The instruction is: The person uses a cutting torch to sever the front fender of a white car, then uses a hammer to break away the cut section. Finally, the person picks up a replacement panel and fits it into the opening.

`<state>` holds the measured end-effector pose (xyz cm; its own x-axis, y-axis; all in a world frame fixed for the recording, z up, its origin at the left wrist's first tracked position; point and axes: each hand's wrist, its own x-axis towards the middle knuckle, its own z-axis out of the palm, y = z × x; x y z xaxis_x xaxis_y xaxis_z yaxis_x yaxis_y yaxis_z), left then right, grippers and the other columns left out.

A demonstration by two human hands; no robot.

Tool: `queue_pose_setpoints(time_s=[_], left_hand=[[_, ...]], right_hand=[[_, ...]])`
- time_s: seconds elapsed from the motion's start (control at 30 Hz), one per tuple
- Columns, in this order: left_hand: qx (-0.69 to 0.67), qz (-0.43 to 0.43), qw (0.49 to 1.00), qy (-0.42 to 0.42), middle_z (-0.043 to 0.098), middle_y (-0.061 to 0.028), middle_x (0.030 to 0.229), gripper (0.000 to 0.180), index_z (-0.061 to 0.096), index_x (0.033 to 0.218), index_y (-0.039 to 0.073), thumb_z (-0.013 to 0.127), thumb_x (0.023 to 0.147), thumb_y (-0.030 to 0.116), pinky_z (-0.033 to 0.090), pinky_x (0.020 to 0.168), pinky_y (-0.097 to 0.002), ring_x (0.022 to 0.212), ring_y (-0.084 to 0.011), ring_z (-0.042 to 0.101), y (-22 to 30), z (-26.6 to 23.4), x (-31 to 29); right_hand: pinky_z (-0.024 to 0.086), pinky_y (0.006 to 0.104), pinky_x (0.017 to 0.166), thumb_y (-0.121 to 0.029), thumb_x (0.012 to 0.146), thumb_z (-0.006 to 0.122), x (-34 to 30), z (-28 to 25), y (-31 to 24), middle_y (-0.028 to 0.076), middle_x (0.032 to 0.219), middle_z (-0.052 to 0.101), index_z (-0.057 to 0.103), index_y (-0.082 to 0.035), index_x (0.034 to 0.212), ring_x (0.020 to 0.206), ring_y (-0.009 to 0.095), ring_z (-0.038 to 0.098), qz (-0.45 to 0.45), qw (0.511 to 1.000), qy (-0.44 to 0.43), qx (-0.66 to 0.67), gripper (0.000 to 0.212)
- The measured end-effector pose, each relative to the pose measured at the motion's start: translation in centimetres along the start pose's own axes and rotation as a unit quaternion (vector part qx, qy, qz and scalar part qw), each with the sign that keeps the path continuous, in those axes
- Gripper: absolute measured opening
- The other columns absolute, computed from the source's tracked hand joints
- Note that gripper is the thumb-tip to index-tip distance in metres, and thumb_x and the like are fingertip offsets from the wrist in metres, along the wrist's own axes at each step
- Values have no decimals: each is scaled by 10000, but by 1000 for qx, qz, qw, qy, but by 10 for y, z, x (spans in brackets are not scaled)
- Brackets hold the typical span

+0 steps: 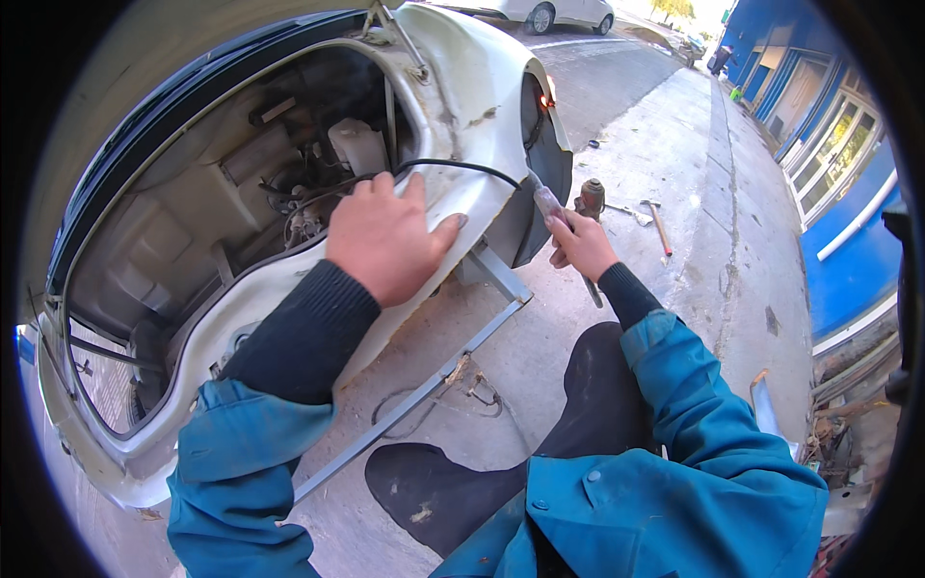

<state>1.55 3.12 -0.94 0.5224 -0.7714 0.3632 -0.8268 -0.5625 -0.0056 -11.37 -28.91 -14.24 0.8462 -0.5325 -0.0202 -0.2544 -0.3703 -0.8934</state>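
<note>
The rear corner of a cream-white car body [482, 135] stands in front of me, its large opening edged with a black rubber strip [462, 164]. My left hand [387, 236] lies on the painted edge of this opening, palm down, thumb and fingers apart, with fingertips by the strip. The strip's loose end runs over the panel toward its right edge. My right hand [581, 244] is closed around a hand tool with a pinkish worn handle [547, 202]. The tool's tip points at the panel edge beside the strip's end; its exact kind is unclear.
A rusty brown tool [592, 196] stands behind my right hand. Beyond it a hammer [659, 227] lies on the concrete. A grey metal bar [405, 405] runs from under the body past my feet, near a loose cable [491, 397]. A blue wall [858, 260] rises at right.
</note>
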Motion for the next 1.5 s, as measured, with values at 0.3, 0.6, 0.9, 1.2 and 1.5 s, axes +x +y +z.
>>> queue_pose_setpoints(time_s=[0.3, 0.6, 0.9, 1.2, 1.5], left_hand=[[68, 205, 968, 128, 684, -318, 1371, 617, 701, 1337, -82, 732, 972, 414, 465, 1170, -450, 1327, -414, 627, 0, 2, -25], [81, 302, 948, 61, 657, -325, 1411, 617, 716, 1334, -69, 787, 894, 358, 457, 1191, -485, 1389, -417, 598, 0, -8, -44], [24, 302, 952, 35, 635, -337, 1434, 618, 727, 1314, -64, 824, 855, 339, 460, 1194, -482, 1397, -417, 590, -2, -10, -42], [-8, 302, 953, 18, 624, -330, 1445, 623, 729, 1311, -51, 845, 820, 314, 480, 1169, -476, 1373, -422, 595, -3, -14, -39], [-36, 264, 964, -29, 598, -286, 1498, 724, 660, 1420, -28, 875, 801, 280, 457, 1189, -521, 1404, -443, 567, 1, -33, -40]], right_hand=[[539, 336, 543, -535, 1117, 552, 54, 17, -15, 31, 833, 603, 606, -111, 1103, 660, 156, 600, 139, 945, -22, 296, 427], [687, 485, 845, -318, 1163, 471, 64, 19, -7, 90, 979, 648, 632, -22, 1266, 901, 234, 713, 93, 921, -137, 351, 352], [667, 344, 888, -228, 1152, 563, 82, 41, 4, 87, 1021, 724, 681, 15, 1263, 929, 182, 757, 21, 979, 57, 196, 292], [632, 318, 793, -269, 1117, 643, 92, 52, 22, 64, 973, 739, 725, 12, 1228, 887, 163, 753, 76, 995, -38, 49, 313], [671, 330, 726, -208, 1016, 780, 81, 49, 30, 110, 984, 769, 686, 45, 1382, 812, 179, 779, 103, 976, -143, 130, 455]])
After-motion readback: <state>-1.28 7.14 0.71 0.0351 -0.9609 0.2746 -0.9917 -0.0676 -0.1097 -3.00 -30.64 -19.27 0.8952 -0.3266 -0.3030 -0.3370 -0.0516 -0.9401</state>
